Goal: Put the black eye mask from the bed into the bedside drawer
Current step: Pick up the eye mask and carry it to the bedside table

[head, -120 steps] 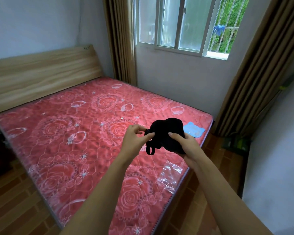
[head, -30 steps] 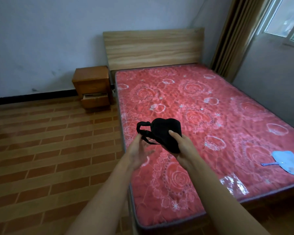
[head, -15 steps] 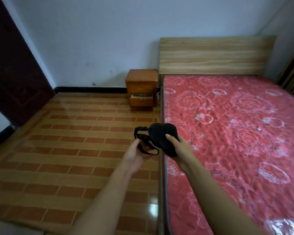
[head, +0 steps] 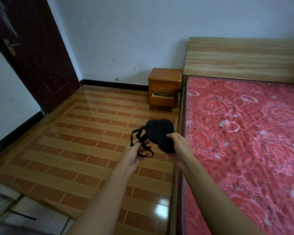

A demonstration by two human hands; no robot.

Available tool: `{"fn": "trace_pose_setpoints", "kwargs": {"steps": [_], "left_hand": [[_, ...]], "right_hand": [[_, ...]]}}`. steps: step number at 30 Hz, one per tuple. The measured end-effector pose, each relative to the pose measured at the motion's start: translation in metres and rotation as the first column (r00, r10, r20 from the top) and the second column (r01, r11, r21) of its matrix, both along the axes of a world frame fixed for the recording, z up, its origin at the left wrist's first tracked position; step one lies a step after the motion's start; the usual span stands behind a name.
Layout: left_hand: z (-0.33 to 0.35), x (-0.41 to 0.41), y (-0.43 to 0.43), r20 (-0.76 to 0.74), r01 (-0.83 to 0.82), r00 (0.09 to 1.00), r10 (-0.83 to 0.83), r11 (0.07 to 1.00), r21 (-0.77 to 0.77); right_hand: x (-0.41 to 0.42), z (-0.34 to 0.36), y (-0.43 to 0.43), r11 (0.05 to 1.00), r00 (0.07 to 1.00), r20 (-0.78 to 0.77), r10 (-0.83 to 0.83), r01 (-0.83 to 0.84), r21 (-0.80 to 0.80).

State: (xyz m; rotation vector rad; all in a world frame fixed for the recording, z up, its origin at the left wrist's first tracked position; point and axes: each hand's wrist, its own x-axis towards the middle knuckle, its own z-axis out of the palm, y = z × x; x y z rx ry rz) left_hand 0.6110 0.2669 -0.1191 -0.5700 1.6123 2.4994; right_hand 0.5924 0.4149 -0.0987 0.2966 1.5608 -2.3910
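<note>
The black eye mask [head: 161, 133] sits near the middle of the frame, held up off the bed [head: 244, 133] and over the striped tile floor [head: 75, 141]. The right hand [head: 178, 145] has its grip closed around the padded body, thumb on the front face, while the left hand [head: 134, 153] pinches the dangling strap [head: 143, 150] between loosely curled fingers. Compared with half a second ago, the view has swung further left: the mattress now fills only the right side, the dark door [head: 32, 56] takes more of the upper left, and the mask hangs over floor rather than the bed's edge. The bedside cabinet [head: 164, 89] stands at upper centre against the wall, just beside the headboard [head: 244, 58], its lower drawer [head: 162, 99] pulled partly open, well apart from the hands.
</note>
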Motion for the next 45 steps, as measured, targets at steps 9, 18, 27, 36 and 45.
{"fn": "trace_pose_setpoints", "kwargs": {"steps": [9, 18, 27, 36, 45], "left_hand": [[-0.018, -0.025, -0.027, 0.094, 0.066, 0.995, -0.029, 0.906, -0.418], [-0.039, -0.062, -0.048, 0.100, 0.011, 0.995, 0.021, 0.952, -0.307], [-0.035, -0.135, -0.050, 0.080, 0.149, 0.985, -0.151, 0.989, 0.023], [-0.027, -0.308, -0.024, 0.080, 0.246, 0.965, -0.249, 0.969, 0.035], [-0.007, -0.467, 0.014, 0.109, 0.190, 0.980, -0.169, 0.956, -0.222]], "right_hand": [[-0.025, -0.006, -0.021, 0.993, 1.000, -0.012, 0.008, -0.009, -0.119], [-0.060, -0.024, -0.023, 0.998, 0.998, 0.013, -0.058, 0.058, -0.010], [-0.132, -0.043, -0.024, 0.998, 1.000, 0.008, -0.018, 0.017, 0.058], [-0.294, -0.052, 0.004, 0.983, 0.998, 0.019, -0.055, 0.050, 0.178], [-0.452, -0.038, 0.035, 0.969, 1.000, 0.010, 0.001, -0.003, 0.246]]}}
